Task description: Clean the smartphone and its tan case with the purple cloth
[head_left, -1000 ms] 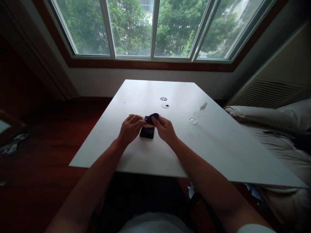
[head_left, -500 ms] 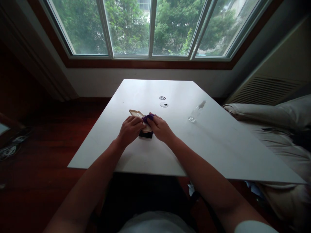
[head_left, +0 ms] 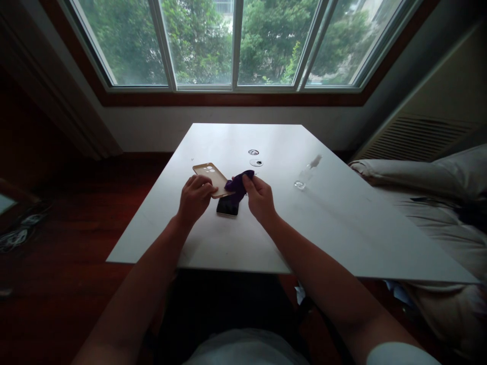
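Observation:
My left hand (head_left: 196,196) grips a beige phone case (head_left: 215,177) with camera cut-outs, tilted above the white table (head_left: 167,197). A dark purple cloth (head_left: 239,184) is pinched in my right hand (head_left: 262,197). Part of the cloth overlaps the right end of the case. Below both lies a black smartphone (head_left: 228,207) flat on the table, its far end hidden by the case and the cloth.
A clear spray bottle (head_left: 307,173) lies on its side at the right of the table. Towards the back are a round cable hole (head_left: 253,152) and its disc-shaped cover (head_left: 256,162). A couch (head_left: 429,203) borders the table's right side.
My hands have drawn apart, the left one leftward with the case, which now shows more fully. The cloth has spread out and hangs from my right hand.

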Available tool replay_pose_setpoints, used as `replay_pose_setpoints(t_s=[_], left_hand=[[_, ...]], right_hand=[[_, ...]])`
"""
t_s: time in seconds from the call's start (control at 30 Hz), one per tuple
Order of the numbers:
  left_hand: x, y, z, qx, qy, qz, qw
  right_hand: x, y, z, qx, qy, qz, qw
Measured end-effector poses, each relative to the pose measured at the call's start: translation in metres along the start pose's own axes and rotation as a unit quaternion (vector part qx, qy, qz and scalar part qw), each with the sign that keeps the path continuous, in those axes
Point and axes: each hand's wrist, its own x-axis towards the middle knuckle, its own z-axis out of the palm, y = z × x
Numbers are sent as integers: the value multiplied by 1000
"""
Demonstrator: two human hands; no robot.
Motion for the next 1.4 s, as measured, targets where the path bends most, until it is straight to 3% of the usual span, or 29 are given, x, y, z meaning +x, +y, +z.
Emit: replay_pose_setpoints(t_s=[0.13, 0.3, 0.4, 0.57, 0.73, 1.0, 1.4], left_hand=[[0, 3, 1, -23, 5, -8, 1000], [1, 8, 4, -53, 2, -2, 999], [1, 11, 6, -68, -2, 1, 998], [2, 13, 7, -98, -3, 14, 995], [3, 15, 7, -102, -21, 24, 994], [4, 17, 3, -63, -105, 80, 989], [2, 16, 3, -56, -100, 84, 990]], right_hand=[[16, 12, -9, 64, 168, 65, 982], [34, 29, -23, 127, 230, 154, 952], [33, 32, -22, 118, 199, 159, 960], [24, 30, -12, 106, 76, 131, 983], [20, 28, -5, 109, 49, 124, 985], [15, 29, 1, 53, -35, 96, 993], [15, 25, -3, 57, -65, 166, 982]])
